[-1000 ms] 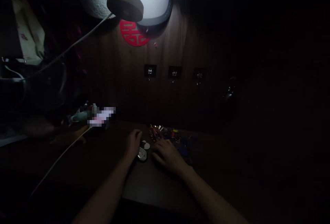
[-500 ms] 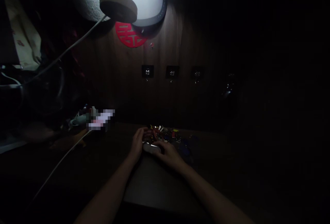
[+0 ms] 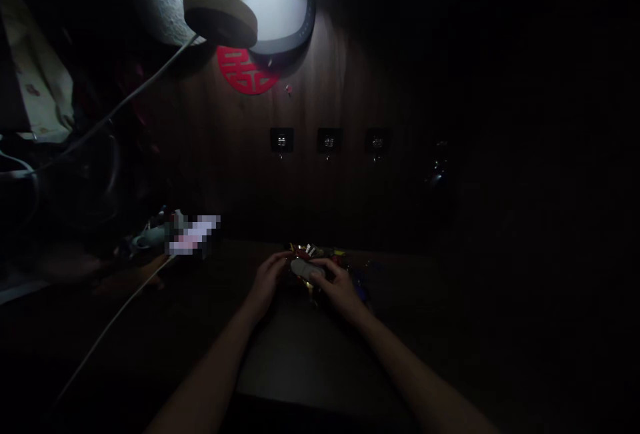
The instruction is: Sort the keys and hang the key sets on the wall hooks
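Note:
In my right hand [image 3: 341, 287] is a small, pale grey oblong device [image 3: 306, 269] with rounded ends. The thumb lies on top of it and the fingers curl round its far side. To its left, my left hand [image 3: 267, 281] is open, fingers stretched towards the device's left end. Whether those fingertips touch it is too dark to tell. Behind and under the device lies a heap of small colourful things [image 3: 340, 253], red, yellow and blue with shiny metal bits, partly hidden by my hands.
The dark tabletop [image 3: 300, 361] meets a wooden back panel carrying a row of small black hook plates [image 3: 329, 141]. A round lamp-like disc [image 3: 220, 15] on a white cable [image 3: 145, 86] hangs upper left. A blurred-out pale phone-like item [image 3: 194, 235] with a cable stands left.
The grey device has moved up and slightly right, over the heap, with my right hand. A yellowish glint now shows below it. My left hand has drawn slightly apart from it.

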Available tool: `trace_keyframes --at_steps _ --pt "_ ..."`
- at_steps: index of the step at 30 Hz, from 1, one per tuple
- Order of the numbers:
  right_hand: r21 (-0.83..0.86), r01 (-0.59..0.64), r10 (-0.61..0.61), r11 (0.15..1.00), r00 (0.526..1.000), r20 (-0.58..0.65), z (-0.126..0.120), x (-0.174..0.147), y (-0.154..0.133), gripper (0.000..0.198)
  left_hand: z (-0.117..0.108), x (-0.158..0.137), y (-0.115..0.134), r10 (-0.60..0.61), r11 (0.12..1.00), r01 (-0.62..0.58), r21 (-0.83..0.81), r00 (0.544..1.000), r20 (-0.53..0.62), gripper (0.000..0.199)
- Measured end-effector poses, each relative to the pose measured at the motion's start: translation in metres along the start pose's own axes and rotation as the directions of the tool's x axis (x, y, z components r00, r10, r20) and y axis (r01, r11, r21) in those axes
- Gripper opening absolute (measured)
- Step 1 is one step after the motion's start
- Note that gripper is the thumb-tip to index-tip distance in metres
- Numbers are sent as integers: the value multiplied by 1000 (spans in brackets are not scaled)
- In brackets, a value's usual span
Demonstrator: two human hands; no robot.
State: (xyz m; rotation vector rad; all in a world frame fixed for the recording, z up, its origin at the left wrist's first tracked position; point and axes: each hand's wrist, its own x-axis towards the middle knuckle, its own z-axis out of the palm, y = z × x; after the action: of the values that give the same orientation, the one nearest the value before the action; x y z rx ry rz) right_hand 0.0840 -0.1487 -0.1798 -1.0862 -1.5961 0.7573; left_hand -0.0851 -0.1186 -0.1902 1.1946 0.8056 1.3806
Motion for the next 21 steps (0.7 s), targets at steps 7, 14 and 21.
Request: trace_keyframes --at_steps 7,14,21 --pt "65 -11 16 998 996 -85 -5 4 2 25 -1 -5 11 5 996 0 94 999 -53 38" --pt "17 -21 23 1000 996 -88 -6 7 7 24 3 -9 17 5 1000 -4 17 997 -81 46" --pt "-35 39 -36 999 996 81 -5 1 -1 15 5 -12 19 -31 997 27 -69 998 -62 48"
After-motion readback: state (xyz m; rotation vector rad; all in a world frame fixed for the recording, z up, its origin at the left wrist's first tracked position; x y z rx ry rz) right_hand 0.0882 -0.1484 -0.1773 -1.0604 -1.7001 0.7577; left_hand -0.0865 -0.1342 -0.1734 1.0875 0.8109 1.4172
